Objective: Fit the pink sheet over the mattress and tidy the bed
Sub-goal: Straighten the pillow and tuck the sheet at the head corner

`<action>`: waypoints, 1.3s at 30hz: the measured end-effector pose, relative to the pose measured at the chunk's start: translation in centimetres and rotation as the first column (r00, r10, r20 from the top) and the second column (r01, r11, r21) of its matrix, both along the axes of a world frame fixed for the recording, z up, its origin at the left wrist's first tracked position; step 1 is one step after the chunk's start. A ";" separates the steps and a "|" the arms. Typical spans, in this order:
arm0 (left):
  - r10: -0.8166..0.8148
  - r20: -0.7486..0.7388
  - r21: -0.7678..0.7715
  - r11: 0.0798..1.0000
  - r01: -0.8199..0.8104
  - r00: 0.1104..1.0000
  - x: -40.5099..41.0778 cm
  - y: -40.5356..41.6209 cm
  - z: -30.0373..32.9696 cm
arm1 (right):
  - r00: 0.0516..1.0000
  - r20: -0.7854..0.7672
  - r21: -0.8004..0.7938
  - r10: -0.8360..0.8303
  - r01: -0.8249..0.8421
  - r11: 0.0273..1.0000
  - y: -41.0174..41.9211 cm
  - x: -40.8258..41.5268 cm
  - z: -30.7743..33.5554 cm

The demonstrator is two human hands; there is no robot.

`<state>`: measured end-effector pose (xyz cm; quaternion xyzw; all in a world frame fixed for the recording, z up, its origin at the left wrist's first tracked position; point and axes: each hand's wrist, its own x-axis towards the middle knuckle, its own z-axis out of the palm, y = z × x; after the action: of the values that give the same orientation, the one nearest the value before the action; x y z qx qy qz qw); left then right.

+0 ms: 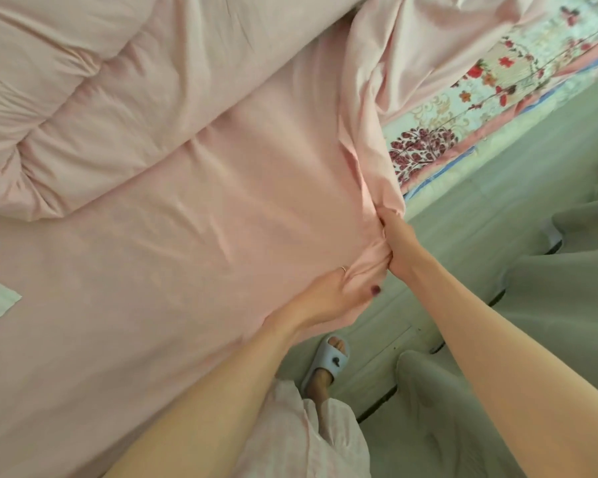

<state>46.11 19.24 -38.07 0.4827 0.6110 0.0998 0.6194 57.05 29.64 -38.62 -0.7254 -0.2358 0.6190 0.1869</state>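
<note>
Pink sheet point(194, 243) is bunched at the near edge of the bed, where the right hand point(399, 244) curls round a gathered fold and the left hand point(335, 294) pinches the cloth just beside it, thumb on top. Beyond them the floral mattress point(470, 108) lies bare and loose folds trail toward that corner. Pulling hard from this one bunched spot could drag the smooth spread askew or slip from the fingers; the heaped pink duvet point(66, 98) weighs on the far side.
</note>
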 end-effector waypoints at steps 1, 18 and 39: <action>-0.029 -0.017 0.002 1.000 0.029 0.999 1.4 0.1 0.1 | 0.996 -0.010 0.016 0.090 -0.090 0.996 0.0 1.1 0.2; -0.255 -0.061 -0.064 0.966 0.251 0.965 8.8 -0.6 -2.0 | 0.596 0.611 -0.201 0.521 -0.521 0.830 -1.8 16.4 -3.1; -0.287 -0.749 -0.063 0.928 0.368 0.597 -10.1 -1.2 -7.5 | 0.100 0.767 -0.167 0.634 -0.923 0.348 0.5 2.5 -7.9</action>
<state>36.04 18.07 -45.55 0.6142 0.7054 -0.1923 0.2971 59.53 30.13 -46.55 -0.6052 -0.7490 0.2158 -0.1619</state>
